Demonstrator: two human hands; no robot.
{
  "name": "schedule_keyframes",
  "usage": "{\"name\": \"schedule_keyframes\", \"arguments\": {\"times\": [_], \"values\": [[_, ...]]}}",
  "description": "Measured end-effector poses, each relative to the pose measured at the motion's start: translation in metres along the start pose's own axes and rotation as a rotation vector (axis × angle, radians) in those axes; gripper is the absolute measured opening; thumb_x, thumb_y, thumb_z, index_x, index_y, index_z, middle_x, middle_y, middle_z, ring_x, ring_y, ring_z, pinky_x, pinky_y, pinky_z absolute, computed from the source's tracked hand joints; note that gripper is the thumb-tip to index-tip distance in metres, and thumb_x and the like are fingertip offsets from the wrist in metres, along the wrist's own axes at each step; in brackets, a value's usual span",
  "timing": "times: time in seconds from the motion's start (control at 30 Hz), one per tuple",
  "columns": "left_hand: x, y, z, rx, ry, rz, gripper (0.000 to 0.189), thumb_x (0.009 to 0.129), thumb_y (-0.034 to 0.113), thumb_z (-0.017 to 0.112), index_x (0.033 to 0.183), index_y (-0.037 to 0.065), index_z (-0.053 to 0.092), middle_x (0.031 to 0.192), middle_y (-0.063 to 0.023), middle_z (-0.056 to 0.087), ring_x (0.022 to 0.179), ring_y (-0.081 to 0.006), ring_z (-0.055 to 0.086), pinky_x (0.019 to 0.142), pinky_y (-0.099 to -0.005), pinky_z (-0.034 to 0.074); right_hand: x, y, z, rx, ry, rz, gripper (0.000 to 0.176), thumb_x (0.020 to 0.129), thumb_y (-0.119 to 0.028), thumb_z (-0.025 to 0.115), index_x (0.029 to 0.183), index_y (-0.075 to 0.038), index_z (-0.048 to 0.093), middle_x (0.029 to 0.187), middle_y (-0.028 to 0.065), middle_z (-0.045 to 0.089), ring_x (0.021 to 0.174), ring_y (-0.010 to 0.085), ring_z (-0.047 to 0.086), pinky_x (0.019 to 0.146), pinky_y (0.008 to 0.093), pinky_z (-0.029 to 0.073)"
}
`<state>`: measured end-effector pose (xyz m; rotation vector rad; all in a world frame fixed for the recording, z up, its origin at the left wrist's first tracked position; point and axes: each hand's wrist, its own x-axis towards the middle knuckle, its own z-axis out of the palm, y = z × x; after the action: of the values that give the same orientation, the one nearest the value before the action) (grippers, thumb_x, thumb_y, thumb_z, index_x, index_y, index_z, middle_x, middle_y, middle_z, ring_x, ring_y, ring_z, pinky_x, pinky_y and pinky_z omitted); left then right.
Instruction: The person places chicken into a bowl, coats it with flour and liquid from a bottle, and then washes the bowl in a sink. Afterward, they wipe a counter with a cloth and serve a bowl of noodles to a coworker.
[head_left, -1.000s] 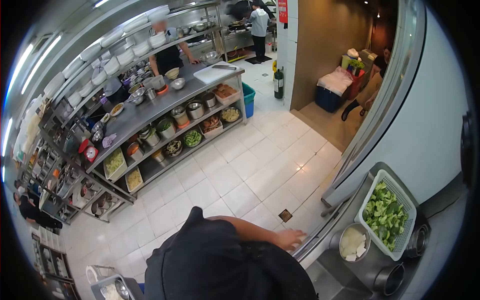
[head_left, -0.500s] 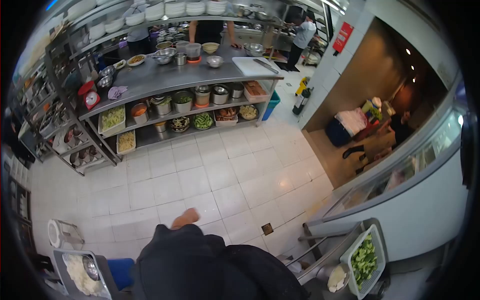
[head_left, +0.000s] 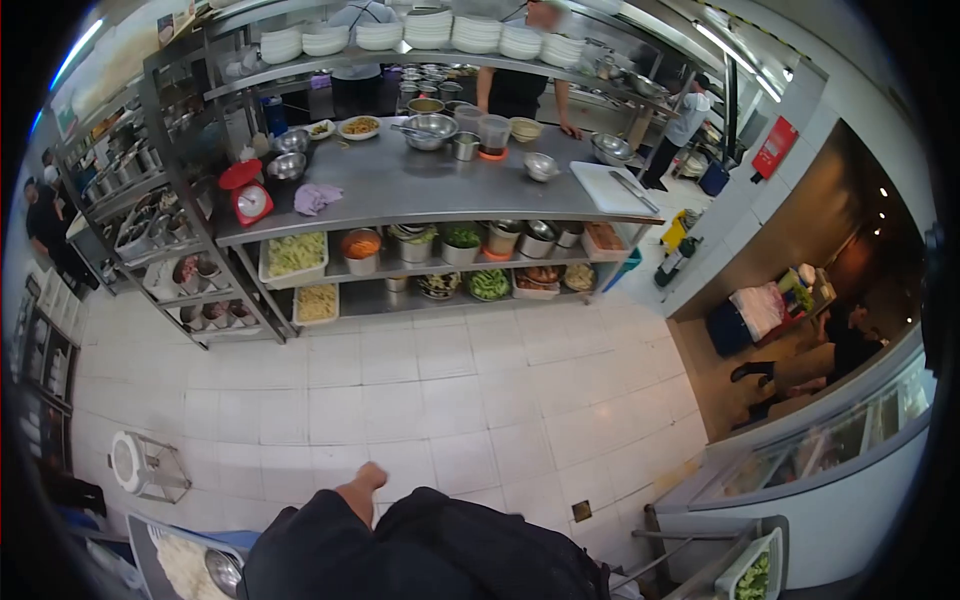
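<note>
My left hand [head_left: 372,475] shows at the lower middle, over the white floor tiles, beyond the dark sleeve [head_left: 305,530]. It looks small and rounded; its fingers are too indistinct to tell whether they are open or curled, and no object shows in it. Nothing near it is touched. My right hand is out of sight, on the far side of my dark clothing. At the lower left, a tray [head_left: 140,560] holds white food and a metal bowl [head_left: 222,572].
Ahead stands a steel worktable [head_left: 400,185] with bowls, a red scale [head_left: 250,203] and a cutting board [head_left: 612,188] with knives. A white stool [head_left: 135,462] is at left, a vegetable tray [head_left: 752,578] at lower right. People stand behind the table and beyond the right opening.
The view has shifted, so the worktable now appears farther right and lower. My left hand appears lower in the picture, and less of the lower-right vegetable tray shows.
</note>
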<state>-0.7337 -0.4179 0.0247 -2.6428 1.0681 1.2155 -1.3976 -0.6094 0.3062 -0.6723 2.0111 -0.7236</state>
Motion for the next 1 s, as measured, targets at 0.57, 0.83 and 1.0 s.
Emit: {"name": "schedule_keyframes", "arguments": {"times": [0.57, 0.83, 1.0], "values": [[0.060, -0.135, -0.156, 0.324, 0.126, 0.299, 0.024, 0.083, 0.024, 0.056, 0.087, 0.009, 0.075, 0.092, -0.0161, 0.072, 0.093, -0.0328, 0.068, 0.084, -0.0459, 0.054, 0.136, -0.086, 0.310, -0.790, -0.413, 0.208, 0.031, 0.088, -0.019, 0.062, 0.113, 0.000, 0.064, 0.099, 0.0155, 0.068, 0.090, 0.0322, 0.069, 0.069, 0.0392, 0.057], [-0.028, -0.175, -0.162, -1.103, 0.592, -0.289, 0.022, 0.080, 0.015, 0.061, 0.073, -0.005, 0.066, 0.059, -0.0165, 0.061, 0.053, -0.0242, 0.061, 0.054, -0.0426, 0.051, -0.141, -0.394, 0.932, -0.774, -1.395, -0.958, 0.027, 0.090, -0.028, 0.065, 0.085, -0.001, 0.066, 0.065, 0.0073, 0.061, 0.057, 0.0164, 0.061, 0.048, 0.0323, 0.046], [-0.010, -0.159, -0.150, -1.041, 0.364, -0.455, 0.023, 0.082, 0.015, 0.061, 0.071, -0.005, 0.063, 0.058, -0.0154, 0.060, 0.053, -0.0250, 0.060, 0.053, -0.0435, 0.048, -0.406, -0.462, 1.071, -0.261, -1.020, -1.823, 0.035, 0.083, -0.030, 0.071, 0.110, -0.008, 0.069, 0.116, 0.0213, 0.064, 0.111, 0.0380, 0.059, 0.093, 0.0438, 0.049]]}}
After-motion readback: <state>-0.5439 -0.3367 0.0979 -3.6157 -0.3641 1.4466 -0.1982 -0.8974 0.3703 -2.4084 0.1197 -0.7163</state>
